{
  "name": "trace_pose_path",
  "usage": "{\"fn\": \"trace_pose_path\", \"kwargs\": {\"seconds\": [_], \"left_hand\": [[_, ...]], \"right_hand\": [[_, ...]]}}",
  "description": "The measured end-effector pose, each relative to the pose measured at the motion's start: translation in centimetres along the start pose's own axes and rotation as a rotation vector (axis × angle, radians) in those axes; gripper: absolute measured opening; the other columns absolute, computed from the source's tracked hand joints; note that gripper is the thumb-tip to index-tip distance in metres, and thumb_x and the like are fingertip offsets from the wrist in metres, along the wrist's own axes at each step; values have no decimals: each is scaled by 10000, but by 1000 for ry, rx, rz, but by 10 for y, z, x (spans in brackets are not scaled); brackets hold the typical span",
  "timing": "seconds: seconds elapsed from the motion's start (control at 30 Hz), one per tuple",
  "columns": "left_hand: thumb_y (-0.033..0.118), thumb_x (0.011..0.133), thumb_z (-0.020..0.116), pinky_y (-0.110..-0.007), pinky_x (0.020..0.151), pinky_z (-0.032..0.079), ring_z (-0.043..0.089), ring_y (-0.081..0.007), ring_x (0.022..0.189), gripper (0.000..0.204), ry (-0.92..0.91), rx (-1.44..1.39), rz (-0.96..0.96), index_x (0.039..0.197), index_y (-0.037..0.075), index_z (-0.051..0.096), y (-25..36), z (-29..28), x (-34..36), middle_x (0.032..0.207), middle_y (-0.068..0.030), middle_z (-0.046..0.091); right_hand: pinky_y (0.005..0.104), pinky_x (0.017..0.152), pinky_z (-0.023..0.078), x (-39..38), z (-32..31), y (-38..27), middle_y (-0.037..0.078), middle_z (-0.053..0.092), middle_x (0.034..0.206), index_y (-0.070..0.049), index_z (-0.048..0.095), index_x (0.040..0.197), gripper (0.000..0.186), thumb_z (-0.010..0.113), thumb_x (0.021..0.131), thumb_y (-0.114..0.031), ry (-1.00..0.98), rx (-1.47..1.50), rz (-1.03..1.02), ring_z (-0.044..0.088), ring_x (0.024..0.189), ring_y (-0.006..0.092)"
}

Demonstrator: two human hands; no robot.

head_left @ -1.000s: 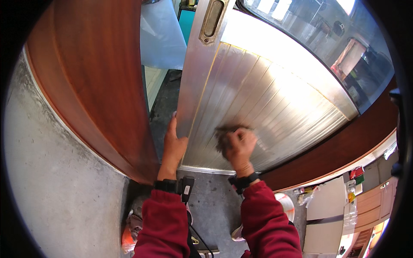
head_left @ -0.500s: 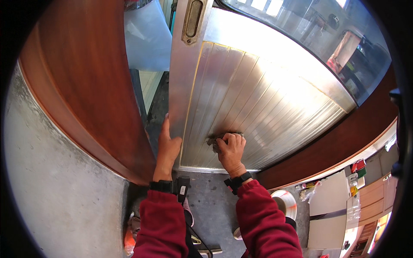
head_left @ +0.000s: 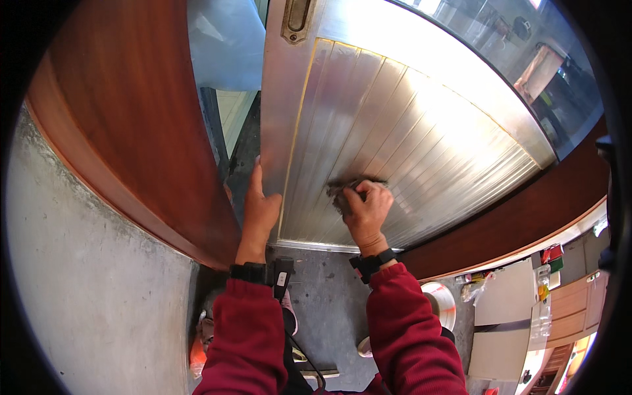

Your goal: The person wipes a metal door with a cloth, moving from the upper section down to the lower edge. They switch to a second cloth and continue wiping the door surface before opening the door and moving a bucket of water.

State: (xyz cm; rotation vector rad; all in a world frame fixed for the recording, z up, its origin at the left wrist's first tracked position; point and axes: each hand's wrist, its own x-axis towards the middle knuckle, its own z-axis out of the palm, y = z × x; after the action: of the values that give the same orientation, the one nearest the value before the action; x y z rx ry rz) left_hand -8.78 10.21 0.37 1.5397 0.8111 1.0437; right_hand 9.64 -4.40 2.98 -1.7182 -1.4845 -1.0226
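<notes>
A silvery metal sliding door [head_left: 368, 125] with a ribbed lower panel stands in front of me. My left hand [head_left: 259, 205] grips its left edge, the thumb on the front face and one finger pointing up along the frame. The other fingers are partly hidden. My right hand [head_left: 368, 207] is closed around a dark, crumpled cleaning rag [head_left: 341, 194] and presses it to the lower part of the ribbed panel. Above my left hand, the door frame carries a recessed pull handle [head_left: 296, 20]. I wear red sleeves and a dark band at each wrist.
A reddish-brown wooden frame [head_left: 138, 125] curves along the left, beside a grey wall [head_left: 99, 263]. A window pane [head_left: 513, 46] fills the door's upper right. On the lower right stand a white round container [head_left: 447, 306] and pale cabinets [head_left: 503, 296]. A cable [head_left: 309, 355] hangs near my legs.
My right hand and the rag have moved a little up and to the right on the panel. My left hand stays on the door edge; the view has shifted slightly.
</notes>
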Motion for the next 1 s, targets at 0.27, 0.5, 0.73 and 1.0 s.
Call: {"fn": "trace_pose_path", "kwargs": {"seconds": [0.27, 0.5, 0.73, 1.0], "left_hand": [[56, 815, 629, -393, 1090, 349, 458, -322, 1267, 595, 201, 87, 61, 1378, 1, 444, -10, 64, -74, 1339, -182, 491], [501, 714, 835, -452, 1122, 336, 385, -413, 1356, 1084, -506, -87, 19, 1526, 50, 277, 27, 159, -183, 1419, -271, 397], [176, 716, 817, -362, 1068, 407, 511, -254, 1273, 892, -713, -109, -280, 1486, 88, 376, 22, 161, -185, 1409, -159, 505], [64, 746, 731, -415, 1068, 394, 490, -334, 1248, 700, 202, 236, 594, 1384, 10, 449, 126, 106, -55, 1365, -168, 490]], "right_hand": [[383, 813, 477, -66, -34, 34, 96, 636, 878, -69, 716, 854, 174, 740, 681, -59, -117, 334, 703, 588, 918, 295], [346, 804, 502, -102, -121, 30, 169, 658, 1017, 15, 660, 952, 218, 682, 759, -85, -473, 726, 819, 641, 921, 286], [359, 825, 557, -136, -193, 43, 152, 640, 1237, 59, 560, 1313, 445, 570, 963, -217, -354, 1338, 1364, 653, 1068, 265], [321, 765, 565, -150, -216, 60, 144, 663, 1173, 43, 597, 1253, 344, 613, 940, -99, -341, 1119, 1426, 693, 980, 243]]}}
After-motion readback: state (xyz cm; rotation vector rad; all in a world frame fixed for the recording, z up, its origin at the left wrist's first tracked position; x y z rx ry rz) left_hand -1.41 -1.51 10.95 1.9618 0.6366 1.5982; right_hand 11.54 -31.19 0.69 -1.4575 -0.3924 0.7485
